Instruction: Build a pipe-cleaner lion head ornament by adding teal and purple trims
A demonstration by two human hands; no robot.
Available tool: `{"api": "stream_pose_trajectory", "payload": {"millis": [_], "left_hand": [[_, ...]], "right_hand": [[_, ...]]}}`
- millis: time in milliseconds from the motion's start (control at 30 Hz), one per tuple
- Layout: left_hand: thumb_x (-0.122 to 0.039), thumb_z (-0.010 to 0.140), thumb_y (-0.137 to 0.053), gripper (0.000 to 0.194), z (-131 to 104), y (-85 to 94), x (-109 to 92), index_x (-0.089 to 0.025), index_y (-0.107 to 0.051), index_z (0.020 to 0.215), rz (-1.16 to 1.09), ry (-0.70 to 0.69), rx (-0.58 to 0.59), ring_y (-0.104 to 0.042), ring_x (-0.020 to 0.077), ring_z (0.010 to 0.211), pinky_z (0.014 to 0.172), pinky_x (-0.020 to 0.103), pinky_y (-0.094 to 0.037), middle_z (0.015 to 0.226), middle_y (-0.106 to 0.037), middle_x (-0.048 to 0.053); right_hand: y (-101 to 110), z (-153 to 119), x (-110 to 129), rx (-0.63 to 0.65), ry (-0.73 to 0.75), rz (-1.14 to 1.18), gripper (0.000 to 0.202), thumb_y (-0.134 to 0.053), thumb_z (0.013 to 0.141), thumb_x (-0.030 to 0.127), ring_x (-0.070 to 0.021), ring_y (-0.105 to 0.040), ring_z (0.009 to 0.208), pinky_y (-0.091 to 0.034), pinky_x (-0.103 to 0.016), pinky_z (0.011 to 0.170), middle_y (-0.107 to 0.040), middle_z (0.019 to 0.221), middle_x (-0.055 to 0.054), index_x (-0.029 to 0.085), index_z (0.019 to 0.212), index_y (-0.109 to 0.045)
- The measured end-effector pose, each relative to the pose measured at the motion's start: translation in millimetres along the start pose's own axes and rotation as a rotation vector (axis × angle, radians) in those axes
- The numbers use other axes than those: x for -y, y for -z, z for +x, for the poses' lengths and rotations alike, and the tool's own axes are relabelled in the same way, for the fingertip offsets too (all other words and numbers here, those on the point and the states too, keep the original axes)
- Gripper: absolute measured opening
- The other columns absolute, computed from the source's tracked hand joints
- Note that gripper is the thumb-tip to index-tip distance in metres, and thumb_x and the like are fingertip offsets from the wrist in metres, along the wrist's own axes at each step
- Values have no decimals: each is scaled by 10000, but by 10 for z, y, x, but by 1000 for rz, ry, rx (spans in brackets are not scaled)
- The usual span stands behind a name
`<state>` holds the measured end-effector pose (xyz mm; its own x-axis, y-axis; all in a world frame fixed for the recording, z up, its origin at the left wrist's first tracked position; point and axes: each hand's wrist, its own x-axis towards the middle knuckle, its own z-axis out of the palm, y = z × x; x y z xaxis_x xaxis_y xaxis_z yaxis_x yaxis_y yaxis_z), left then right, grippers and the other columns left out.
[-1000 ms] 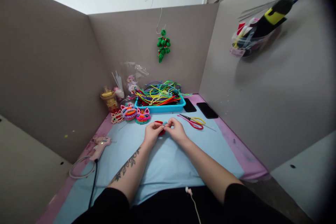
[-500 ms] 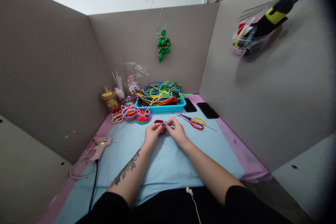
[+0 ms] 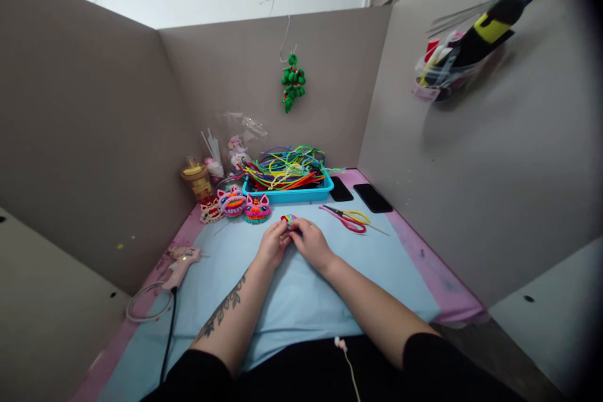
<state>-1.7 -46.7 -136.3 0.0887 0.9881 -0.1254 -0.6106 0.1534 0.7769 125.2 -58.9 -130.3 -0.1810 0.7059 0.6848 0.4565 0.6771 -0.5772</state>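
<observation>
Over the middle of the table, my left hand (image 3: pixel 274 244) and my right hand (image 3: pixel 311 244) meet around a small multicoloured pipe-cleaner piece (image 3: pixel 289 220). Red, yellow and purplish parts of it show above the fingertips; the rest is hidden by the fingers. Both hands are closed on it, thumbs and fingers pinching from either side. Just beyond my left hand stand finished-looking pipe-cleaner animal heads, a pink one (image 3: pixel 257 209), a purple and orange one (image 3: pixel 232 201) and a cream one (image 3: pixel 211 210). Scissors with red handles (image 3: pixel 351 223) lie to the right of my right hand.
A blue tray (image 3: pixel 288 196) heaped with pipe cleaners stands at the back, with two dark phones (image 3: pixel 372 198) beside it. A pink glue gun (image 3: pixel 181 266) and its cable lie left. Partition walls enclose the table; a green ornament (image 3: pixel 293 83) hangs behind.
The held piece has been turned: rainbow stripes now show where red and blue parts showed before. My left hand has curled further round it, and the right hand has shifted slightly left and down.
</observation>
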Motion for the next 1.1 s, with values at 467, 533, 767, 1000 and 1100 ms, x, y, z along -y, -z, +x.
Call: {"api": "stream_pose_trajectory", "payload": {"millis": [467,533,767,1000,1100], "left_hand": [[-211,836,-575,105,76,84,-119,-150,-649,878,-334,44,-8,-636,159,742,756,300,-516,777,-691,48],[-203,860,-538,134,79,78,-130,-138,-654,875,-359,34,-24,-641,158,746,759,285,-514,763,-692,56],[-214,880,-513,169,56,34,-125,-133,-656,919,-324,42,19,-661,165,770,752,278,-522,804,-709,67],[-177,834,-582,157,3,-14,-22,-155,-640,978,-237,8,99,-639,100,718,692,200,-501,851,-701,21],[-184,829,-587,186,-25,-54,-20,-168,-637,1007,-205,17,122,-639,104,767,732,208,-502,902,-697,26]], "right_hand": [[95,32,-44,-99,57,18,128,-543,851,208,-210,-578,901,-488,-367,822,-622,914,-73,212,965,-601],[92,28,-20,-84,62,32,114,-558,840,207,-206,-580,880,-487,-362,808,-631,892,-64,214,942,-608],[96,41,-19,-106,67,13,85,-537,840,182,-198,-569,831,-467,-360,797,-643,824,-42,208,856,-616],[106,47,-57,-150,67,-176,165,-568,813,193,-217,-521,888,-454,-381,837,-559,901,-79,197,954,-653],[105,40,-71,-145,49,-190,136,-566,815,215,-211,-508,880,-453,-378,826,-544,888,-68,226,895,-676]]}}
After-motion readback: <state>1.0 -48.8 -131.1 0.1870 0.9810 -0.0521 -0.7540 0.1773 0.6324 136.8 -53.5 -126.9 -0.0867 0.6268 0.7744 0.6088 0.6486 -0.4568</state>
